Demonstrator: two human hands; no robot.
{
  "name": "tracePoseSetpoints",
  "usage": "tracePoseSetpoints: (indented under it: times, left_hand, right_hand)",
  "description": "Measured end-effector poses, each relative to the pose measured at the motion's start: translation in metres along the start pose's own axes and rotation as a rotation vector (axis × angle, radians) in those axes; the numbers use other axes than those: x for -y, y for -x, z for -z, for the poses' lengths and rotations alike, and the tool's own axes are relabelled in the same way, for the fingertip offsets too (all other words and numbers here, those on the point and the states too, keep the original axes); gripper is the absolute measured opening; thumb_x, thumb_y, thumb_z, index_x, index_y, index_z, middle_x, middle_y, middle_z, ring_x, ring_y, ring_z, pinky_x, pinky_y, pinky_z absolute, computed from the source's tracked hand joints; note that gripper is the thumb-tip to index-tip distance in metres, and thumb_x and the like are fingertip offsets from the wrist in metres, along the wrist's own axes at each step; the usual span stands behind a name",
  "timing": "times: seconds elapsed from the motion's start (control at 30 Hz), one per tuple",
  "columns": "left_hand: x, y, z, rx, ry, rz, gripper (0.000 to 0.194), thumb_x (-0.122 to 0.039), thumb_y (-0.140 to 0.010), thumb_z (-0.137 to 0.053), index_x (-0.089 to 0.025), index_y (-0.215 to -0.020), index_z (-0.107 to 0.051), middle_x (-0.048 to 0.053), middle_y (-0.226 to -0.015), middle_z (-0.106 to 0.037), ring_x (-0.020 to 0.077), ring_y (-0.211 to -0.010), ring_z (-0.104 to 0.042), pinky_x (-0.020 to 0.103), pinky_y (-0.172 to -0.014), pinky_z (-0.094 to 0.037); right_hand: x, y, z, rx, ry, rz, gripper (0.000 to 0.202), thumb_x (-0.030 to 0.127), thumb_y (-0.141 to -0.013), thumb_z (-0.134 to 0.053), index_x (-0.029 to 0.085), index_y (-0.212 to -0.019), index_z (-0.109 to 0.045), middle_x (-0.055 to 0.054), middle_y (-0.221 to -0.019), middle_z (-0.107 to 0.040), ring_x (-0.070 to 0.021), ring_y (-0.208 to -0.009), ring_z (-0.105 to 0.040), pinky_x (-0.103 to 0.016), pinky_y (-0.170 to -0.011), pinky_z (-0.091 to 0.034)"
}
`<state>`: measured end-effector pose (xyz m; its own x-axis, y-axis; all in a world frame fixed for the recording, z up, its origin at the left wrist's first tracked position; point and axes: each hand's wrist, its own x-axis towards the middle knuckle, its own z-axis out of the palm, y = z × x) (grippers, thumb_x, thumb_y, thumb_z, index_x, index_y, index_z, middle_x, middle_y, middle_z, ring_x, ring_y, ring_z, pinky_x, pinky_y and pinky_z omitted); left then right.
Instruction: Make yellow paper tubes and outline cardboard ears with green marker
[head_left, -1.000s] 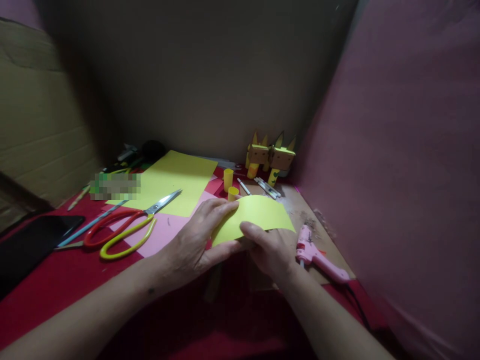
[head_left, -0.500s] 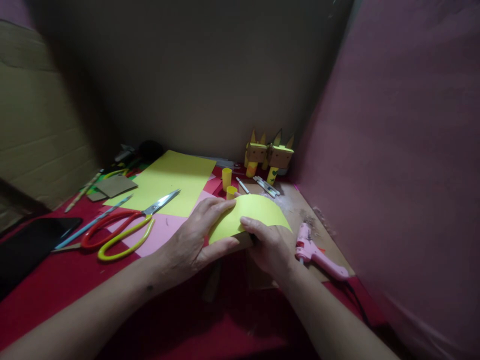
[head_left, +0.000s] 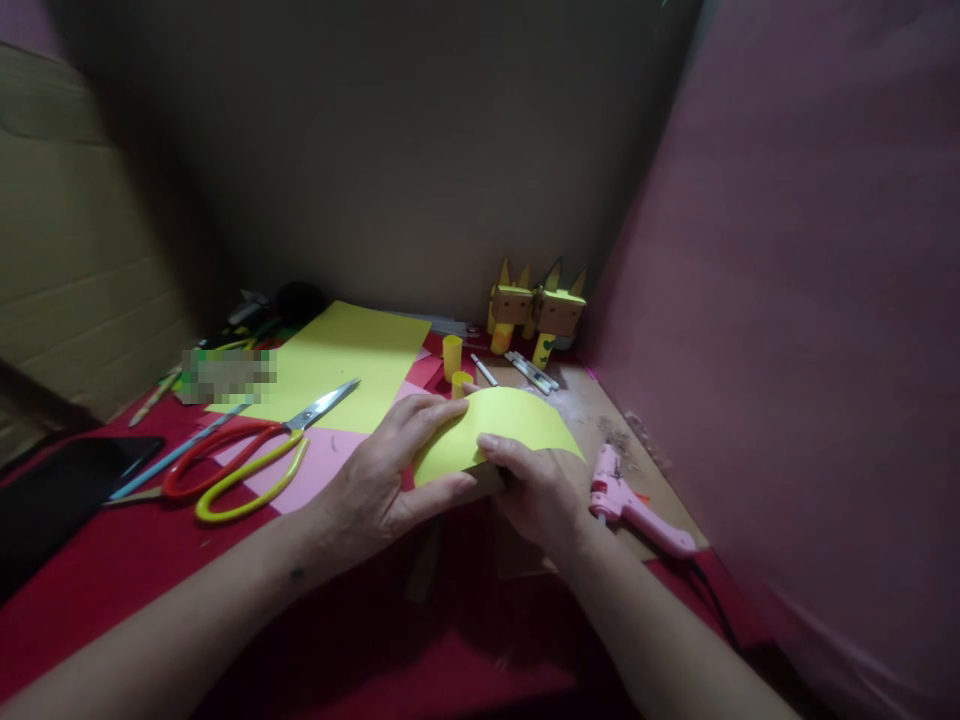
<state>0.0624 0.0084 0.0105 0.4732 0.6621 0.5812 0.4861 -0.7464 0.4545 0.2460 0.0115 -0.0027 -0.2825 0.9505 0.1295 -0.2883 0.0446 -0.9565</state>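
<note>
A curved sheet of yellow paper lies over a brown cardboard piece, whose near edge shows below it. My left hand grips the left side, fingers on top and thumb along the cardboard edge. On the right, my right hand holds the same pieces, its thumb pressing on the yellow surface. The right fingers are hidden underneath. Just beyond the paper stand two small yellow paper tubes.
Scissors with red and yellow handles lie at left, beside a blue pencil and a black phone. A pink glue gun rests at right on cardboard. Two cardboard figures stand at the back near white markers.
Both hands and the yellow paper have shifted very slightly left, with the grip unchanged. A pixelated patch now covers the cardboard scraps at the far left.
</note>
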Motion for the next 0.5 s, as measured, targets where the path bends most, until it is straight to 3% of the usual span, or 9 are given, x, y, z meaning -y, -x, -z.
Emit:
tracePoseSetpoints:
  times: [0.13,0.33,0.5]
  left_hand:
    - [-0.0003,-0.0003,0.0009,-0.007,-0.009,0.012,0.047,-0.048,-0.096,-0.056,-0.026,-0.137,-0.047,0.013,-0.133,-0.057,0.0294,-0.124,-0.057,0.046,-0.101,-0.054]
    - [0.0008,-0.0005,0.0035,-0.061,-0.039,0.042,0.046,-0.049,-0.096,-0.056,-0.026,-0.135,-0.049,0.010,-0.130,-0.059,0.0271,-0.118,-0.061,0.042,-0.097,-0.055]
    - [0.0012,-0.0003,0.0041,-0.090,-0.049,0.034,0.046,-0.048,-0.096,-0.058,-0.026,-0.135,-0.048,0.009,-0.129,-0.059,0.0260,-0.116,-0.061,0.040,-0.096,-0.055]
  right_hand:
    - [-0.0040,-0.0011,0.0001,-0.001,0.013,0.009,0.032,0.036,-0.098,-0.061,0.017,-0.123,-0.061,-0.009,-0.123,-0.064,-0.0225,-0.103,-0.066,-0.043,-0.087,-0.057]
    - [-0.0015,-0.0023,0.0002,-0.020,-0.002,0.062,0.026,0.040,-0.100,-0.052,0.022,-0.108,-0.069,-0.004,-0.104,-0.072,-0.0221,-0.097,-0.068,-0.041,-0.089,-0.057]
    - [-0.0019,-0.0012,0.0088,-0.017,0.055,0.116,0.027,0.037,-0.099,-0.059,0.018,-0.117,-0.064,-0.008,-0.119,-0.066,-0.0203,-0.099,-0.067,-0.041,-0.085,-0.058]
